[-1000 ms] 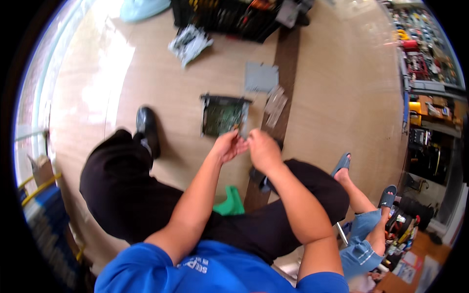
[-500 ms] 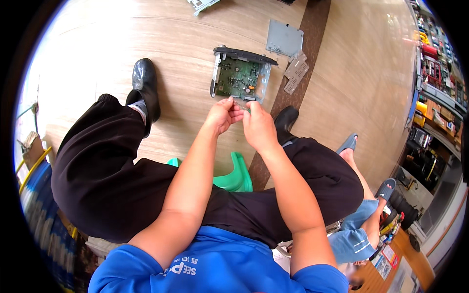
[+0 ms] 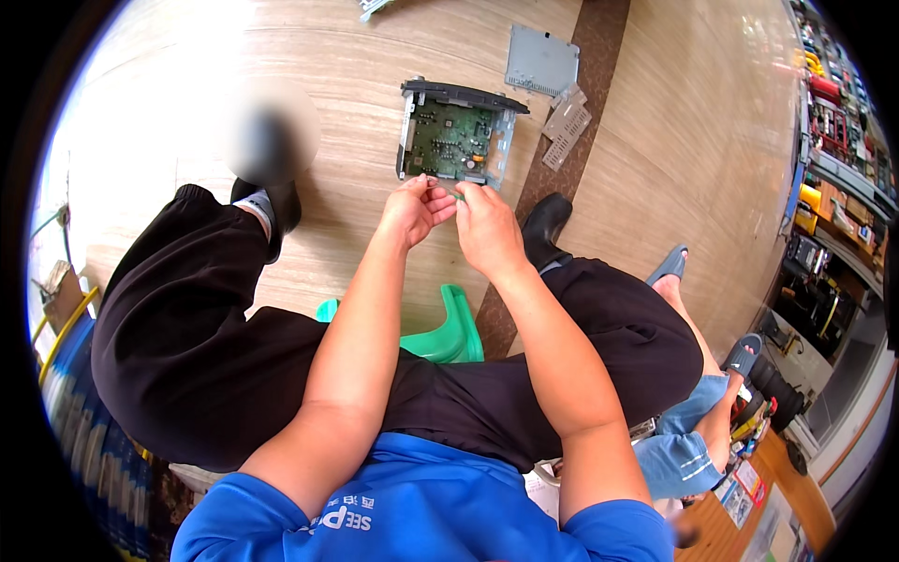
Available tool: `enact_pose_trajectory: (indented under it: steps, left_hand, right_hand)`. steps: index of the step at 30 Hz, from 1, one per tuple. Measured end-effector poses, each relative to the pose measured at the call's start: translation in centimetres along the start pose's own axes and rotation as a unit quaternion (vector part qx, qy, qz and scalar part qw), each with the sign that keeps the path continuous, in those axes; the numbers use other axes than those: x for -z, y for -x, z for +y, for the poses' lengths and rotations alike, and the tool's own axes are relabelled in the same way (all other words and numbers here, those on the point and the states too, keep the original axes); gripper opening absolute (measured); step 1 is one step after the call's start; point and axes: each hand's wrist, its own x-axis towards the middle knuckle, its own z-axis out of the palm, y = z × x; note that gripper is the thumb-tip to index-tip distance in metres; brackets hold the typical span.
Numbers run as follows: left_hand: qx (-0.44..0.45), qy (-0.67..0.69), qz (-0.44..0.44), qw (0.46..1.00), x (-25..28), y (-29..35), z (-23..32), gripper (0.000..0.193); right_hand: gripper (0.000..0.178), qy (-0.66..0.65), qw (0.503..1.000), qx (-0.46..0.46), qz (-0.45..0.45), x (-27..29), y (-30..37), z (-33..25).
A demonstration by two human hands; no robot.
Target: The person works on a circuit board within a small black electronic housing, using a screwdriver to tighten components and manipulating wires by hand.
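Observation:
An opened electronic unit (image 3: 449, 140) lies on the floor in front of me, its green circuit board showing inside a metal frame with a black front panel on the far side. Just short of its near edge, my left hand (image 3: 415, 212) has thumb and forefinger pinched together and the other fingers curled, palm turned up. What the pinch holds is too small to make out. Beside it on the right, my right hand (image 3: 490, 228) is closed on a small green object (image 3: 457, 196), mostly hidden by the fingers. The hands are close together but apart.
A flat grey metal cover (image 3: 543, 61) and a perforated metal plate (image 3: 567, 128) lie right of the unit. A green plastic stool (image 3: 459, 323) shows under me. Another person's sandalled foot (image 3: 668, 267) is at the right, near crowded shelves (image 3: 833, 159).
Both hands have shifted slightly left and away from me in the picture. The unit and plates appear a little higher and further left, as the view has moved. Both hands stay closed.

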Motion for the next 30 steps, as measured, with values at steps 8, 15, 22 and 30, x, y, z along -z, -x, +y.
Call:
enact_pose_trajectory:
  steps: [8,15,22,30]
  left_hand:
    - [-0.011,-0.038,-0.016,0.999,0.0,-0.2,-0.1,0.021]
    - [-0.005,-0.129,-0.060,0.990,-0.4,0.5,0.8,0.019]
    - [0.011,-0.160,-0.098,0.982,-1.0,1.0,0.5,0.020]
    - [0.007,-0.123,-0.078,0.989,-1.0,0.9,0.4,0.021]
  right_hand:
    - [0.020,0.025,1.000,0.004,-0.015,0.4,-0.3,0.0]
    - [0.017,0.048,0.998,-0.015,-0.032,3.0,-1.2,-0.4]
    - [0.016,0.050,0.998,0.011,-0.024,3.9,-1.0,-0.4]
    - [0.016,0.053,0.998,0.012,-0.040,3.2,-0.3,-0.7]
